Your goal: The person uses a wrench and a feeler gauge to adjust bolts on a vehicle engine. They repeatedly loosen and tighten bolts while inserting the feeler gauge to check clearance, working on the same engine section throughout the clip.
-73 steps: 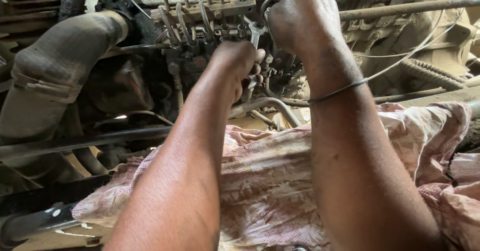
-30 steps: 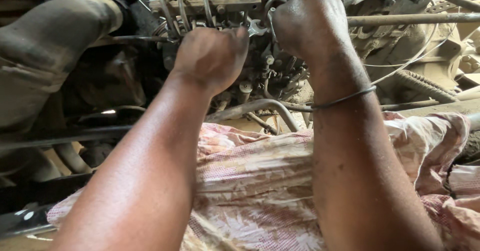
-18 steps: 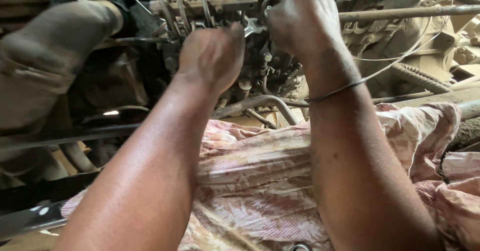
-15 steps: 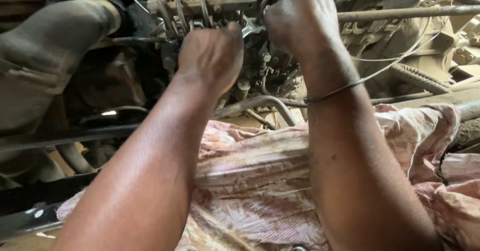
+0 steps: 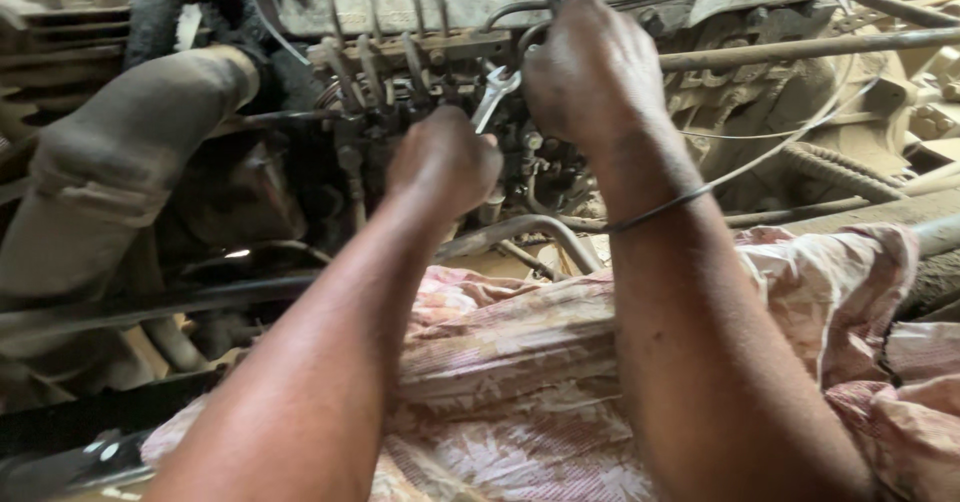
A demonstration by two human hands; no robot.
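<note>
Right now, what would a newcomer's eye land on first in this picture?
Two bare forearms reach up the middle into a grimy engine. The left hand holds a shiny spanner among the thin metal pipes, while the right hand grips something just above it. A faded patterned cloth lies beneath the arms, and a large dusty hose fills the left.

Single head view, close, looking down over forearms into engine

A vehicle repair workshop: grimy engine, hoses, wrench.
</note>
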